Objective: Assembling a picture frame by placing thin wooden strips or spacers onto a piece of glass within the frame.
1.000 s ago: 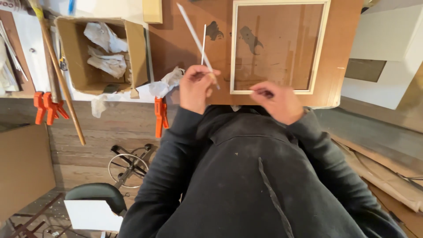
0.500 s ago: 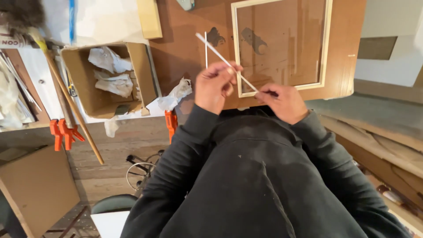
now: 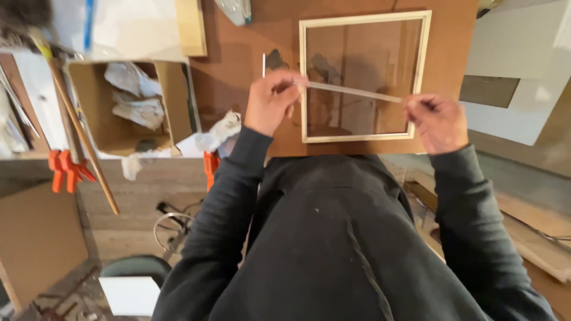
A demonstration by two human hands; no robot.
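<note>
Brown worktop (image 3: 238,89), head view: pale wooden frame (image 3: 364,77) lies flat near front edge. Thin pale strip (image 3: 357,92) spans frame crosswise, long axis left to right. Left hand (image 3: 270,104) pinches one end, right hand (image 3: 437,122) pinches other. Second thin stick (image 3: 263,64) stands upright from left hand. Open cardboard box (image 3: 172,98) with crumpled paper at worktop's left edge; orange clamps (image 3: 65,169) below.

The pale square wooden frame (image 3: 364,77) fills the brown board (image 3: 238,95) at twelve o'clock. At ten o'clock the open cardboard box (image 3: 172,98) blocks the way. Bare board lies between them.
</note>
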